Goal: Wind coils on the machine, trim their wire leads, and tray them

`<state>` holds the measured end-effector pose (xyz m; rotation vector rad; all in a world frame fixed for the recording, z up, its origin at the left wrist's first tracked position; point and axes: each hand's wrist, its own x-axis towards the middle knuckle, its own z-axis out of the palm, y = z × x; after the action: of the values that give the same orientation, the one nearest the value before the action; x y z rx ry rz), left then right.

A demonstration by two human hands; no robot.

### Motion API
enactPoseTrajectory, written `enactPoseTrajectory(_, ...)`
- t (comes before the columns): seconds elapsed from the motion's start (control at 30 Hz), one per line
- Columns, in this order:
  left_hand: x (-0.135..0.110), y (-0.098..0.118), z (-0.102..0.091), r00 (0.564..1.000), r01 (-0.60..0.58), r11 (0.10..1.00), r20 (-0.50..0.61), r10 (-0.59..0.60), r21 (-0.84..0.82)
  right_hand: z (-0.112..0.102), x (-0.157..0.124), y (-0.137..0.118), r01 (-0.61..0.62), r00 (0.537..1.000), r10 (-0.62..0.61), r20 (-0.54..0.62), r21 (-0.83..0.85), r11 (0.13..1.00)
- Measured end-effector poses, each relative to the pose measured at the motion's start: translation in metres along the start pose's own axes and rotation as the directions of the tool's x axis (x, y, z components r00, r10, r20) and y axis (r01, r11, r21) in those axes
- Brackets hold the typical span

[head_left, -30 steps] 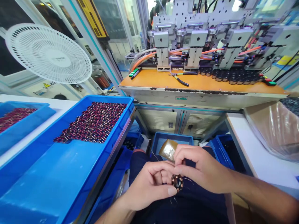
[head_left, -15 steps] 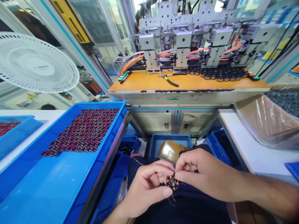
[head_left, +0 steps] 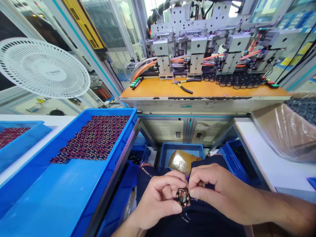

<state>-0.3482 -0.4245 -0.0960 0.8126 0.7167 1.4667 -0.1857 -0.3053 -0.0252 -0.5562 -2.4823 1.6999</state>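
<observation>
My left hand point(head_left: 160, 200) grips a small round motor stator point(head_left: 182, 197) between thumb and fingers, above my lap. Copper windings ring its dark core, and its open centre faces up toward me. Thin wire ends point(head_left: 185, 217) dangle below it. At the stator's right edge, the thumb and forefinger of my right hand point(head_left: 209, 187) are pinched together. A fine wire tip shows beside that thumb, but what lies inside the pinch is too small to make out.
A blue tray point(head_left: 74, 181) of packed stators stands at left, near a white fan point(head_left: 46, 69). Ahead, an orange bench point(head_left: 158, 90) under a machine holds pliers point(head_left: 184, 86), a marker point(head_left: 137, 83) and dark cylindrical parts point(head_left: 237, 80). A plastic-lined box point(head_left: 281, 131) sits at right.
The view has shifted slightly, moving the scene right and down. My left hand still grips the stator, which has turned a little. My right hand stays pinched at its edge.
</observation>
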Motion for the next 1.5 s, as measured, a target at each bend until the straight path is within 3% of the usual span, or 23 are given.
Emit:
enactPoseTrajectory(0.4, -0.001, 0.0, -0.004, 0.998, -0.056, 0.997, -0.01, 0.056, 0.044, 0.006, 0.0, -0.003, 0.036, 0.999, -0.036, -0.006, 0.068, 0.997)
enactPoseTrajectory(0.63, -0.002, 0.001, -0.002, 0.997, -0.071, 0.996, -0.037, 0.073, 0.059, 0.009, -0.002, -0.005, 0.0, 1.0, 0.0, 0.004, -0.015, 1.0)
enactPoseTrajectory(0.73, -0.003, 0.001, -0.003, 0.996, -0.077, 0.996, -0.043, 0.078, 0.04, 0.004, -0.008, -0.004, 0.088, 0.987, -0.073, 0.146, -0.099, 0.991)
enactPoseTrajectory(0.8, -0.005, 0.0, -0.004, 0.997, -0.069, 0.998, -0.033, 0.069, -0.011, -0.001, -0.011, 0.0, 0.214, 0.972, -0.183, 0.149, -0.223, 0.951)
enactPoseTrajectory(0.87, -0.006, -0.003, -0.005, 0.999, -0.044, 0.996, -0.01, 0.043, -0.078, -0.003, -0.013, 0.005, 0.363, 0.925, -0.378, 0.044, -0.397, 0.843)
enactPoseTrajectory(0.9, -0.006, -0.004, -0.005, 1.0, -0.025, 0.993, 0.005, 0.026, -0.114, -0.004, -0.012, 0.007, 0.431, 0.872, -0.489, 0.005, -0.478, 0.765)
enactPoseTrajectory(0.97, -0.005, -0.006, -0.003, 1.0, 0.017, 0.983, 0.026, -0.012, -0.183, -0.003, -0.009, 0.009, 0.544, 0.76, -0.65, 0.016, -0.563, 0.622)
enactPoseTrajectory(1.0, -0.005, -0.007, -0.002, 0.999, 0.035, 0.976, 0.033, -0.028, -0.216, -0.001, -0.007, 0.01, 0.58, 0.729, -0.683, 0.043, -0.569, 0.583)
enactPoseTrajectory(1.23, -0.004, -0.013, 0.002, 0.995, 0.074, 0.941, 0.088, -0.047, -0.33, 0.008, 0.001, 0.019, 0.649, 0.694, -0.714, 0.095, -0.513, 0.562)
enactPoseTrajectory(1.5, -0.001, -0.012, 0.0, 0.995, 0.067, 0.954, 0.084, -0.044, -0.291, 0.017, 0.007, 0.031, 0.661, 0.625, -0.779, -0.056, -0.493, 0.566)
